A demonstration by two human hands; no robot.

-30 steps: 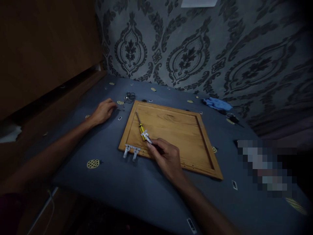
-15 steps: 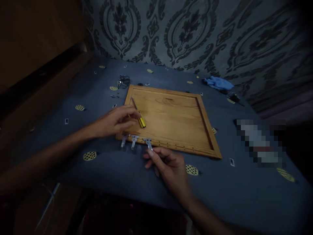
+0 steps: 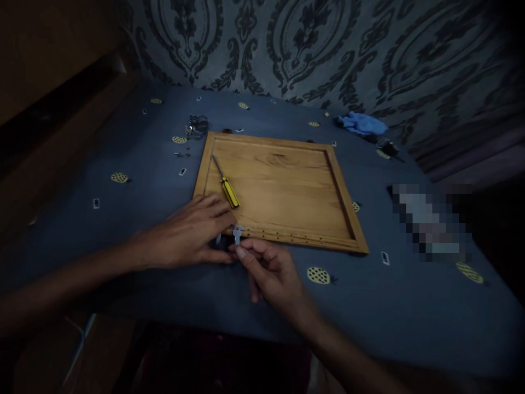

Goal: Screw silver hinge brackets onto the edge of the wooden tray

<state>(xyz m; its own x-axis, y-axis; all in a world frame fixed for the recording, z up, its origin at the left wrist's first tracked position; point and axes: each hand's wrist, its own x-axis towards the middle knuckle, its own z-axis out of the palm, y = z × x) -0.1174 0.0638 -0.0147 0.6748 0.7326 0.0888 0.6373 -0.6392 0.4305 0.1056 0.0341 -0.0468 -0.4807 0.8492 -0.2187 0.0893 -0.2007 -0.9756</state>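
My right hand point(image 3: 274, 268) pinches a T-shaped metal bracket point(image 3: 237, 234) between thumb and fingers, at the front edge of a shallow wooden frame panel point(image 3: 283, 183). My left hand point(image 3: 192, 230) lies over the panel's front left corner. Its thumb and index finger are apart, their tips close to that bracket. Between them shows part of another metal bracket point(image 3: 218, 239); the hand hides the rest of that corner. Just beyond the left fingers, a yellow-handled screwdriver point(image 3: 229, 192) rests on the panel, shaft pointing to the far left. A row of small holes runs along the front rail.
A blue patterned cloth point(image 3: 143, 219) covers the table. Several screws point(image 3: 182, 154) and a cluster of metal parts point(image 3: 197, 127) lie left of the panel. At the back right are a blue rag point(image 3: 361, 123) and a dark object point(image 3: 388, 148). A blurred-out item point(image 3: 426, 219) lies right.
My left hand has come down from beside the screwdriver to the panel's front left corner, covering brackets there. My right hand has shifted left with its bracket. The view has moved slightly.
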